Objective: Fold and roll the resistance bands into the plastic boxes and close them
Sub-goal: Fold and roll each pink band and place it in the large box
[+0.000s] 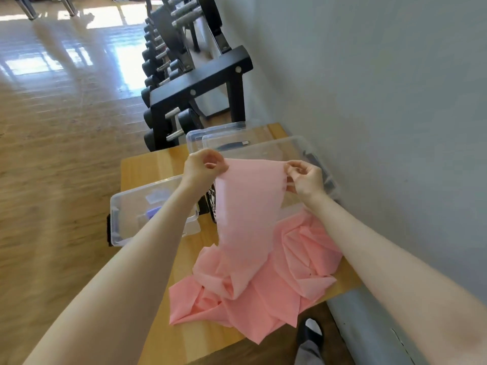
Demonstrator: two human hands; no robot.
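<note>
Pink band (245, 206) hangs lengthwise, top edge pinched by left hand (203, 167), right hand (305, 177) fingers.

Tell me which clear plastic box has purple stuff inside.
The box at the table's left edge, under the left forearm. The two boxes behind the hands show only dark items.

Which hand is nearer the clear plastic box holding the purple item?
Left. The left hand pinches the pink resistance band just above that clear plastic box; the right hand holds the band's other corner, farther toward the wall.
</note>
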